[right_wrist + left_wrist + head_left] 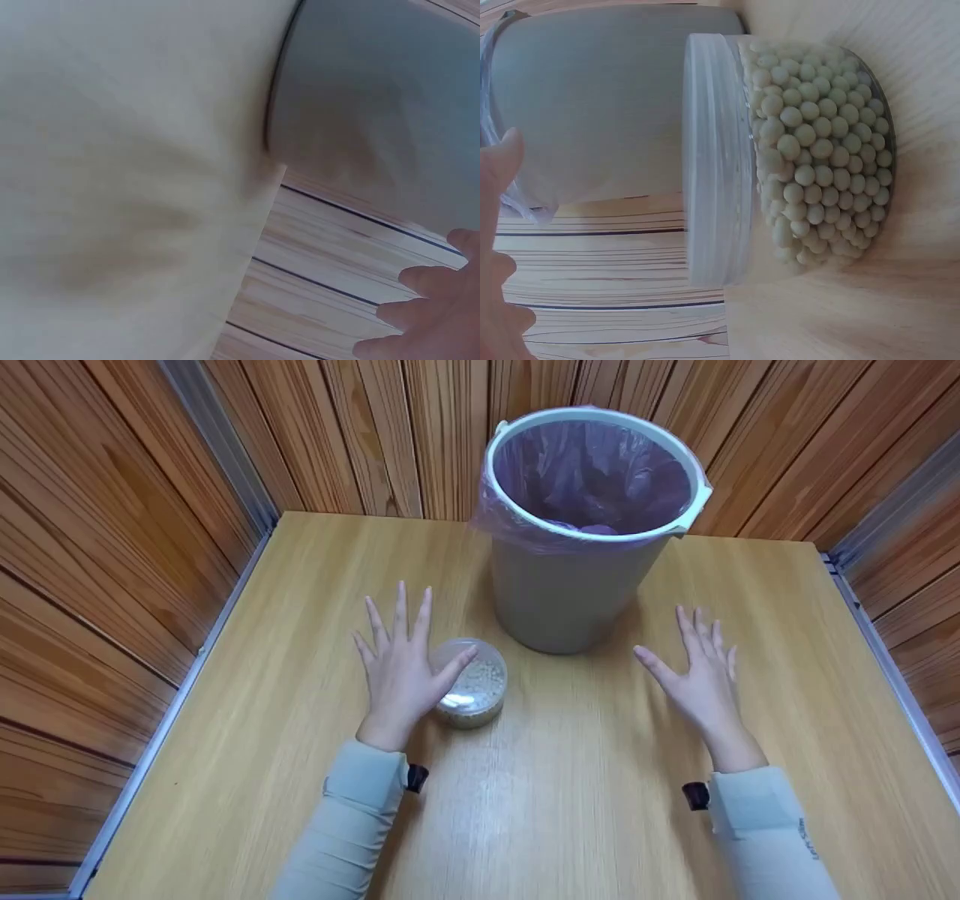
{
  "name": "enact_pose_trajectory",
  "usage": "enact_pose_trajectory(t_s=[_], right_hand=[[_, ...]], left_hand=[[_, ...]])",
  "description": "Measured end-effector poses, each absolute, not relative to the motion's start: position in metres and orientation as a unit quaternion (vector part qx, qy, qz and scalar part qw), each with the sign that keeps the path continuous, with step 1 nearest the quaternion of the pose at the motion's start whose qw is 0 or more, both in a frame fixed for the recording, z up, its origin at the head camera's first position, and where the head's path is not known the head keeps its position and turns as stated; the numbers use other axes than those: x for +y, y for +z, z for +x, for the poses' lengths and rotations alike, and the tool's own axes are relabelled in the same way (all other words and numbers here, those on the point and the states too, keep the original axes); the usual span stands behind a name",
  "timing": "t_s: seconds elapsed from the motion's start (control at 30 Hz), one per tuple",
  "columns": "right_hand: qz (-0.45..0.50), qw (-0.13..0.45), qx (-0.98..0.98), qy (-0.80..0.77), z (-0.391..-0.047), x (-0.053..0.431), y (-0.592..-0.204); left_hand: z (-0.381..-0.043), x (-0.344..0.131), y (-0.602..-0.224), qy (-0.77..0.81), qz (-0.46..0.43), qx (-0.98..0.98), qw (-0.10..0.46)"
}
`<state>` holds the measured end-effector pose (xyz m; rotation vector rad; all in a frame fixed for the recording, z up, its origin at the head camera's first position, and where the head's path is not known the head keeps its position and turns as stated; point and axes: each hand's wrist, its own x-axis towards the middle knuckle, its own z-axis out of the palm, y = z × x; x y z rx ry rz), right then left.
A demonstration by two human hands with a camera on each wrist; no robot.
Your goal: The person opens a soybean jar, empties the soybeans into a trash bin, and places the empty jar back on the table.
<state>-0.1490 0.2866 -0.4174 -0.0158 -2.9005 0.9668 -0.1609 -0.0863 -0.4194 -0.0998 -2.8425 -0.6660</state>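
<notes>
Tabletop (570, 735) lies free between the jar (480, 690) and right hand (703, 682), but the bin (566, 596) (1 tall obstacle) blocks farther back.

From the near side, the person's left arm (341, 825) is slanting far and rightward in a long, pale grey-green fabric sleeve (364, 787), the bare left hand (401, 676) spreading its straight fingers wide, thumb jutting right. The right arm (776, 847), in a matching sleeve, is slanting far and leftward, the bare right hand (703, 682) holding its fingers closer together, thumb angling left.
</notes>
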Motion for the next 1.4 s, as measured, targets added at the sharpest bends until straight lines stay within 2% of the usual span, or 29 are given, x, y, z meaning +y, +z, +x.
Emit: enact_pose_trajectory(t_s=[0.37,0.53,0.9,1.23,1.4], right_hand=[[-0.014,0.0,-0.888,0.459,-0.146,0.244,-0.431],[0.004,-0.008,-0.88,0.474,-0.144,0.223,-0.438],[-0.006,-0.066,-0.848,0.526,-0.137,0.194,-0.445],[0.009,-0.072,-0.836,0.544,-0.135,0.163,-0.454],[0.015,-0.074,-0.835,0.546,-0.134,0.151,-0.461]], left_hand=[[-0.15,-0.09,-0.428,-0.309,-0.015,-0.946,0.1],[-0.145,-0.091,-0.439,-0.327,-0.002,-0.941,0.084],[-0.132,-0.099,-0.459,-0.356,0.019,-0.932,0.061],[-0.124,-0.092,-0.481,-0.384,0.037,-0.922,0.034],[-0.122,-0.088,-0.49,-0.4,0.036,-0.915,0.04]])
